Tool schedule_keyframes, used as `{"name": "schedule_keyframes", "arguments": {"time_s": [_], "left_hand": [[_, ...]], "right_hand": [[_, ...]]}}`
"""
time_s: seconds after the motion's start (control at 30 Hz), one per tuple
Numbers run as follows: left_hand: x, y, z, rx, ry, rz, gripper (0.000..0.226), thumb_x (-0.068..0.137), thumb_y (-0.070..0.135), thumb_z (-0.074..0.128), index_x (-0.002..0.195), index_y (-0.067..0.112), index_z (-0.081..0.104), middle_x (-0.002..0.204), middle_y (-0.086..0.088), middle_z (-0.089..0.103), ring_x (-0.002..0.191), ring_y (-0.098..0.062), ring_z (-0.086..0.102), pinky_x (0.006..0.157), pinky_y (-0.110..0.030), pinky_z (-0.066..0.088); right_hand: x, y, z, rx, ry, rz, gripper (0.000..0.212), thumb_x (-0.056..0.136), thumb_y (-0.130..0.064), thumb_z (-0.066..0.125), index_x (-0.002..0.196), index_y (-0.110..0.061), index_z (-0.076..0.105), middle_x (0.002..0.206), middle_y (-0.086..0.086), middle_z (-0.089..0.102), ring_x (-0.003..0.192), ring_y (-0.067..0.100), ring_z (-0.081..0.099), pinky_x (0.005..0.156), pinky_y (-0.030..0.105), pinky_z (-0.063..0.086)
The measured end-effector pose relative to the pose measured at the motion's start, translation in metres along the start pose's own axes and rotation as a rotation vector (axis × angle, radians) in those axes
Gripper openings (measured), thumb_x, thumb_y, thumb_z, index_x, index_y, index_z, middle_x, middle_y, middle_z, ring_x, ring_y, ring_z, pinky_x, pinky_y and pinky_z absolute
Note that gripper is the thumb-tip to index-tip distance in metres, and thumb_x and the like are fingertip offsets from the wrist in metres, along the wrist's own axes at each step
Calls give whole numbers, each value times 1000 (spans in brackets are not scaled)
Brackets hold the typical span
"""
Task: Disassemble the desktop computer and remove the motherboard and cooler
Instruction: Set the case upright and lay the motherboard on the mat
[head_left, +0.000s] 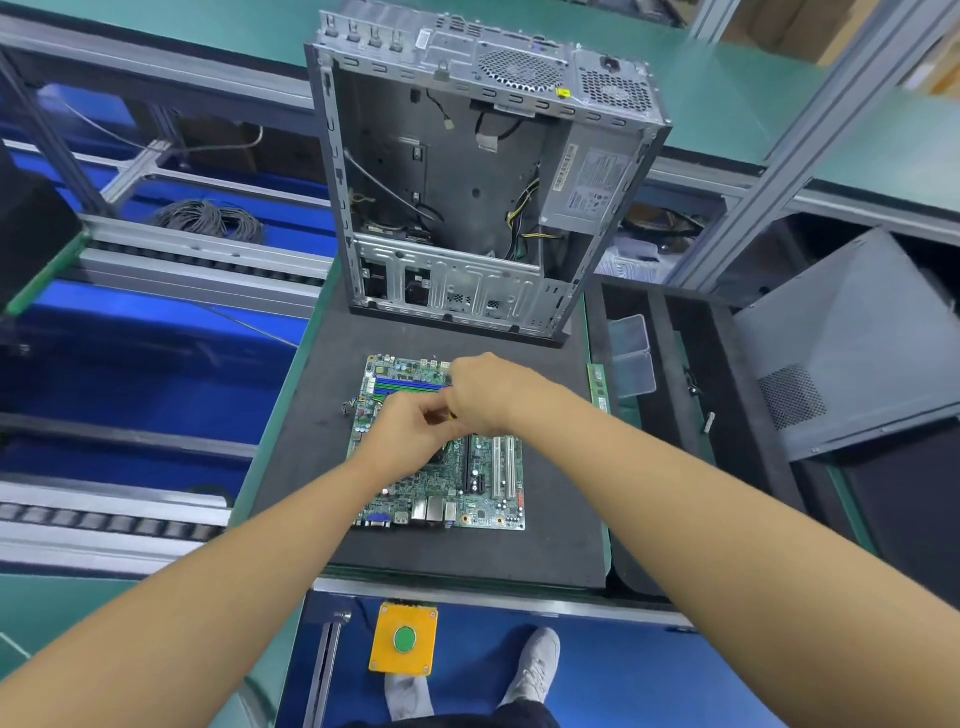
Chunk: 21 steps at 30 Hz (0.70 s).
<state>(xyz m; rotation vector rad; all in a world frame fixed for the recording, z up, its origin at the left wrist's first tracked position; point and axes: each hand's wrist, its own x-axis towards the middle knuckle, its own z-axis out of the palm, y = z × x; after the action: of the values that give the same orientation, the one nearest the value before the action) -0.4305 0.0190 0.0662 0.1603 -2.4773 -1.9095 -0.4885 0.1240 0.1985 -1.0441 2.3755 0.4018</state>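
The person stood at the bench with both arms stretched out over the motherboard (485, 501), which lay flat on a black mat (556, 525), out of the computer case (457, 171). The left hand (408, 436) and the right hand (485, 392) met above the board's upper middle, the fingers of each curled in towards the other. The fingertips were tucked between the two hands, so I could not tell whether they gripped anything or only pressed on the board. Just beyond the left fingers ran the blue memory slots (402, 383). Nearer the person than the right fingers lay the white expansion slots (506, 467), and nearer still the row of rear ports (415, 512). Well beyond both hands the case lay open on the far end of the mat, its power supply (589, 176) in the right corner. To the right of the right fingers, at the mat's edge, lay a memory stick (598, 387), with a clear plastic tray (631, 356) just beside it.
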Motion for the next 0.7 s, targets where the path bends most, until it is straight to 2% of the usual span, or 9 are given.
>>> {"name": "schedule_keyframes", "arguments": {"time_s": [0.07,0.17,0.23,0.3,0.4,0.43,0.5,0.6,0.7], "left_hand": [[4,1,-8,18,-103,-24,14,84,34,77,90,47,75,87,-19,71,72,-15,52,70,-33,42],[8,12,-20,-4,-341,-2,19,92,25,68,98,42,75,99,3,76,95,-11,69,85,-21,50],[11,14,-21,39,-409,10,17,95,19,66,101,33,74,105,3,75,103,-15,69,93,-24,49],[10,12,-17,100,-341,-5,5,91,26,71,95,27,74,98,-7,75,94,-26,69,91,-37,50],[1,2,-5,107,-105,-6,8,84,34,73,84,26,75,70,-6,69,60,-14,49,61,-30,39],[-2,-1,-1,107,-57,8,3,85,32,73,82,32,74,63,-4,63,57,-10,42,57,-27,35],[-6,-4,6,119,35,31,16,86,27,73,77,40,71,57,2,58,54,-6,39,54,-25,34],[-7,-4,9,123,170,39,13,80,38,67,72,28,70,64,-6,66,54,-6,41,53,-26,36],[-9,-5,9,102,174,47,15,82,33,72,69,39,68,64,0,68,53,-3,44,51,-25,38]], "right_hand": [[-1,10,-4,43,-10,-33,13,100,-20,53,109,-11,51,100,7,56,83,25,52,55,33,37],[-7,26,-9,34,-52,-134,9,104,-29,45,106,-20,44,97,2,57,82,23,53,61,35,38],[-10,30,-11,22,-89,-214,9,105,-27,42,110,-22,47,90,-6,58,79,16,54,61,33,38],[-11,30,-14,-4,-113,-245,14,103,-21,44,116,-25,48,88,-9,54,79,14,54,64,34,42],[-11,26,-10,-18,-83,-194,9,102,-24,46,110,-21,42,88,-2,51,83,26,55,64,38,42],[-11,24,-7,37,-48,-134,14,102,-30,46,109,-19,41,90,2,54,80,27,57,61,36,40],[-13,20,-1,141,27,-34,30,102,-42,43,110,-12,45,92,7,57,66,25,57,55,32,38],[-10,7,4,60,60,-28,18,105,-26,41,112,-12,50,93,11,50,77,29,56,52,30,34],[-7,-1,-4,-23,6,-22,8,102,-17,45,101,-10,49,77,8,39,67,24,49,47,29,31]]}}
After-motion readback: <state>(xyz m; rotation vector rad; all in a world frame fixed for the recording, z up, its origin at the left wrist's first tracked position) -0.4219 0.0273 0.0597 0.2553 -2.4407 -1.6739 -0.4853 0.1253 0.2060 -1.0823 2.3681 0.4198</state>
